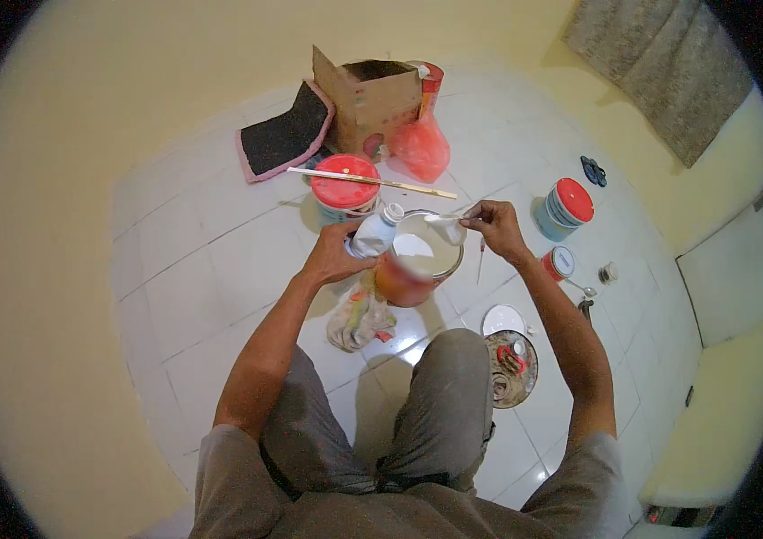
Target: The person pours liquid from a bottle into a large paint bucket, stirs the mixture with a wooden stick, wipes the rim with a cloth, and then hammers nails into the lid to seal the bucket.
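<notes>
My left hand (338, 254) grips a pale plastic bottle (373, 234), tilted, with its mouth up and to the right, beside an open can (406, 286) with white contents. My right hand (495, 225) pinches a small tool (444, 225) with a white part, over the can's right rim; its exact kind is unclear. A stained cloth (359, 319) lies on the floor below my left hand. Behind the can, a long thin stick (408, 187) rests across a red-lidded bucket (338, 166).
A cardboard box (377, 112), red bag (420, 153) and dark pink-edged mat (278, 135) stand or lie at the back. Another bucket (563, 208), smaller can (559, 263), sandals (593, 171), white lid (503, 319) and stained round lid with items (514, 386) are on the right.
</notes>
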The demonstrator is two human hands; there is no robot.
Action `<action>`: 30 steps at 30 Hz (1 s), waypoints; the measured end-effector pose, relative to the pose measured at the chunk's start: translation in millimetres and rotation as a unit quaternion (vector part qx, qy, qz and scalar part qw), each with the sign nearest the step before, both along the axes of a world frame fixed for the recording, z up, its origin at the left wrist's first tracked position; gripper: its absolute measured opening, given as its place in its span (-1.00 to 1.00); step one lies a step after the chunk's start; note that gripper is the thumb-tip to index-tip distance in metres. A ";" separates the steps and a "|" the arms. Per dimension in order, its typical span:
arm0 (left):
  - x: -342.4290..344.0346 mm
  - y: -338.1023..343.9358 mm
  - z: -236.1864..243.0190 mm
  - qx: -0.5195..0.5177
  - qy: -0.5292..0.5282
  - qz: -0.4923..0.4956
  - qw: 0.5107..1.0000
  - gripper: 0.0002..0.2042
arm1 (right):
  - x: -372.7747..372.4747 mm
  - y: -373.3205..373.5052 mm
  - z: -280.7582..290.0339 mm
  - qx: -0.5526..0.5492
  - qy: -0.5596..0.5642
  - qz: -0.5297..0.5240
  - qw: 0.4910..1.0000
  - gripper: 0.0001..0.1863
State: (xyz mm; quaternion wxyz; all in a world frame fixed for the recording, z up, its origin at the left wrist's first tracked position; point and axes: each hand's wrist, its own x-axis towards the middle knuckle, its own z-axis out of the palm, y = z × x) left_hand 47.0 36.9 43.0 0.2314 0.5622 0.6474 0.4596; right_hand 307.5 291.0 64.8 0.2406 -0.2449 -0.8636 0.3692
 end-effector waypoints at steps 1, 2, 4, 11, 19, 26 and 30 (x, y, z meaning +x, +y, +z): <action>-1.8 -2.5 2.0 -0.013 0.013 0.007 1.000 -0.32 | -3.0 -6.5 -6.3 -0.030 -0.001 -0.040 0.999 -0.87; -2.3 -4.4 3.7 -0.026 0.026 0.013 0.999 -0.31 | -3.5 -12.7 -9.4 -0.059 -0.003 -0.081 0.995 -0.89; 0.8 -0.8 3.0 -0.016 0.020 0.009 1.000 -0.31 | 0.5 -10.8 -34.4 -0.063 0.106 -0.049 0.991 -0.92; -0.2 -13.4 13.4 -0.039 0.028 0.033 0.998 -0.33 | -16.0 -36.0 -71.2 -0.026 0.080 -0.109 0.990 -0.90; -5.8 -15.0 8.7 -0.031 0.015 0.032 0.999 -0.33 | -32.5 -48.1 -98.8 -0.079 0.117 -0.097 0.985 -0.86; -8.0 -21.1 12.8 -0.035 0.031 0.036 0.998 -0.33 | -56.0 -51.5 -111.3 -0.059 0.154 -0.096 0.982 -0.87; -6.3 -25.9 19.4 -0.066 0.038 0.042 0.996 -0.33 | -67.1 -56.2 -108.2 -0.039 0.134 -0.115 0.984 -0.90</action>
